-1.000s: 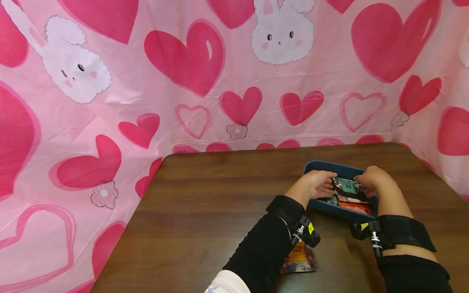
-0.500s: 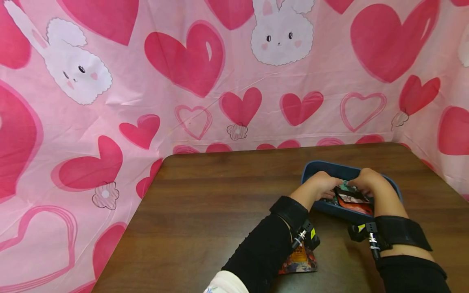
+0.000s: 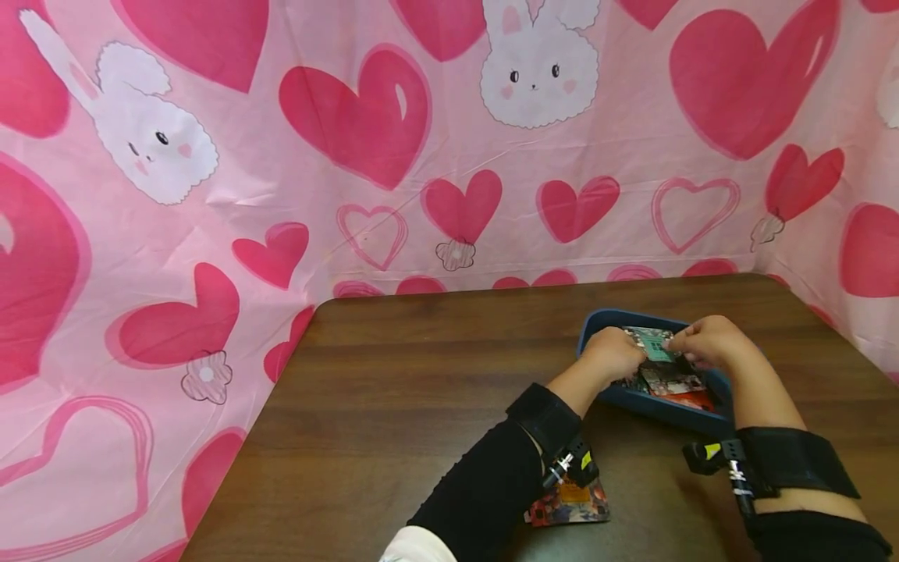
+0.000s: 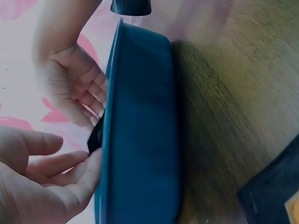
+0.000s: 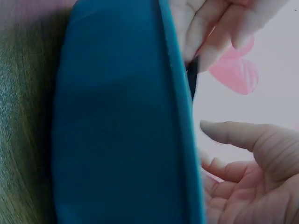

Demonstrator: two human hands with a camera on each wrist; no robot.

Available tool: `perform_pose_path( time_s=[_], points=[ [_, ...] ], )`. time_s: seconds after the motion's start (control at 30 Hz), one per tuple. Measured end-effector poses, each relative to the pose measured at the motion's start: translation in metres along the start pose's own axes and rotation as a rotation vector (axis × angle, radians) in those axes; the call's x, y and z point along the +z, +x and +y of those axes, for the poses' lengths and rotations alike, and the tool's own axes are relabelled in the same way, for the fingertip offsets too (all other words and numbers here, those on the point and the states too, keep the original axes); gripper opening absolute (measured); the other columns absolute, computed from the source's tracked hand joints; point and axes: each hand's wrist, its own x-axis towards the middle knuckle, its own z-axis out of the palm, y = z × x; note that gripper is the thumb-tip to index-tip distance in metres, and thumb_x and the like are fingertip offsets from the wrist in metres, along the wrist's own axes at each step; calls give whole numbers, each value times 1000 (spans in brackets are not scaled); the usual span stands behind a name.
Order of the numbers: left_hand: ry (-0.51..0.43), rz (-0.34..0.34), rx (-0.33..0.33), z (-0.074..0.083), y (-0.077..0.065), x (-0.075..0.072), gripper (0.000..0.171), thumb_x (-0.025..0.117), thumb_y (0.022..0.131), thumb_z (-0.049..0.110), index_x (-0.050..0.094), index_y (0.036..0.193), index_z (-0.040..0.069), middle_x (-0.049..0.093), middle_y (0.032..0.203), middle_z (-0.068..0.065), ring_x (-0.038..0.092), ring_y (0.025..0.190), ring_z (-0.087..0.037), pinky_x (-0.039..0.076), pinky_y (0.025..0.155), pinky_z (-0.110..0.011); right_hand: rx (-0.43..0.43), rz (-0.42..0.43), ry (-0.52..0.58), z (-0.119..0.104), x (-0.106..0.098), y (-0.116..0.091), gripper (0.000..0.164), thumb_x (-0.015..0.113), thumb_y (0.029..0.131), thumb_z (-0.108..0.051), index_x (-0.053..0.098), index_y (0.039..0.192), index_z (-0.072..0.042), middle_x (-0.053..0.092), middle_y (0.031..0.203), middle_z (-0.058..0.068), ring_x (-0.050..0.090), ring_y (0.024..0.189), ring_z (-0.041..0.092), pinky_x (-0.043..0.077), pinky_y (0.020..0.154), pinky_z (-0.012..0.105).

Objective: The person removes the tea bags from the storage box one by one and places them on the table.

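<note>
A blue bin [image 3: 660, 407] stands at the right of the table with several flat packets inside. A packet with a teal label [image 3: 656, 346] lies uppermost toward the back, and a red-orange packet [image 3: 691, 400] shows near the front. My left hand [image 3: 609, 356] reaches over the bin's left side; in the left wrist view its fingertips meet a packet's dark corner [image 4: 96, 135], its thumb held apart. Over the right side is my right hand [image 3: 709, 342], thumb and index finger extended near the teal label; its other fingers are partly hidden behind the rim in the right wrist view.
Another colourful packet [image 3: 576, 501] lies on the wooden table [image 3: 421, 406] under the left forearm, in front of the bin. A pink heart-and-rabbit cloth [image 3: 456, 133] hangs behind the table and along its sides.
The teal-labelled packet has shifted back and left inside the bin. Both hands closed in over it half a second ago, and now the right has drawn slightly up and right.
</note>
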Motion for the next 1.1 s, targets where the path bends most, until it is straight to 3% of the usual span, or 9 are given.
perform_pose_path(
  time_s=[0.07, 0.2, 0.3, 0.4, 0.53, 0.67, 0.9, 1.1],
  points=[
    [-31, 45, 38, -3, -6, -5, 15, 67, 91, 13, 77, 81, 8, 62, 67, 4, 48, 54, -11, 37, 45, -23, -30, 28, 62, -2, 0, -5, 46, 64, 94, -19, 55, 115, 21, 60, 102, 25, 60, 83, 22, 59, 74, 36],
    [-281, 102, 67, -14, -21, -18, 8, 71, 89, 6, 79, 91, 7, 70, 77, 1, 64, 63, -11, 56, 57, -24, -108, 72, 189, -9, 5, -15, 53, 63, 96, -17, 45, 127, 22, 56, 114, 24, 60, 84, 11, 57, 73, 24],
    [-551, 66, 71, -32, -32, -33, 5, 71, 86, -2, 76, 88, -4, 71, 76, -8, 71, 68, -22, 60, 66, -35, -163, 43, 296, -19, 15, -23, 52, 65, 95, -14, 43, 128, 19, 58, 106, 11, 59, 82, 6, 55, 72, 20],
    [-686, 15, 36, -53, -44, -50, 4, 72, 83, -6, 74, 86, -7, 70, 77, -12, 70, 66, -24, 60, 73, -42, -192, -18, 385, -33, 31, -32, 50, 66, 94, -10, 43, 129, 17, 60, 99, 3, 61, 81, 10, 58, 73, 25],
    [-723, -59, -14, -81, -62, -67, 7, 72, 81, -12, 72, 86, -8, 67, 76, -13, 66, 58, -17, 58, 77, -45, -206, -67, 410, -45, 59, -47, 51, 69, 91, -5, 42, 129, 16, 63, 100, 6, 61, 82, 14, 59, 71, 29],
    [-711, -126, -52, -105, -84, -73, 13, 70, 79, -16, 70, 90, -8, 65, 75, -12, 65, 57, -16, 60, 70, -39, -200, -118, 443, -48, 90, -59, 52, 71, 86, 1, 41, 126, 16, 63, 96, 9, 60, 78, 16, 58, 66, 30],
    [-648, -132, -65, -138, -111, -66, 23, 70, 75, -20, 68, 94, -6, 63, 71, -10, 61, 51, -16, 59, 53, -32, -207, -271, 438, -40, 131, -71, 40, 71, 81, 4, 50, 112, 16, 59, 84, 9, 60, 71, 20, 59, 62, 35],
    [-626, -158, -76, -159, -126, -59, 19, 69, 76, -20, 65, 88, -5, 64, 68, -10, 59, 49, -15, 59, 52, -31, -271, -337, 353, -34, 153, -77, 29, 74, 75, 7, 57, 98, 11, 56, 75, 6, 57, 64, 19, 57, 55, 32]
  ],
)
